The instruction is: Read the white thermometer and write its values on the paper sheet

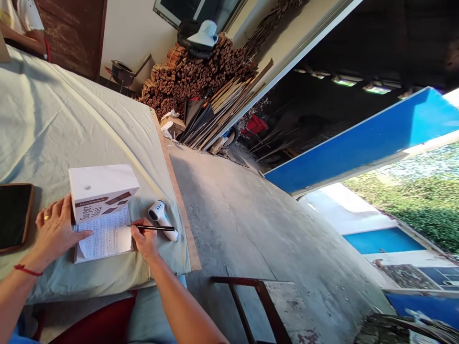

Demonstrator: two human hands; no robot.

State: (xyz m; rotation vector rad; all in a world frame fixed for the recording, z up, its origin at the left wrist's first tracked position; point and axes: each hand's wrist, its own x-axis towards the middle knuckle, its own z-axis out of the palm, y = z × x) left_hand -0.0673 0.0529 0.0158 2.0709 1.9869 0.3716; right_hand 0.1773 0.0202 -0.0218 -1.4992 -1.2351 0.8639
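A notebook covered in handwriting lies on the cloth-covered table. My right hand pinches a black pen, its tip over the right side of the page. My left hand is spread, the thumb on the page's left part and the fingers against the left side of a white box. That box, with brown print, stands at the page's upper edge and hides what lies behind it. A white and blue handheld thermometer lies right of the notebook, partly behind the pen.
A phone in a brown case lies at the table's left. Across the table a person's arm shows. Stacked firewood lines the wall; a wooden chair stands on the concrete floor at lower right.
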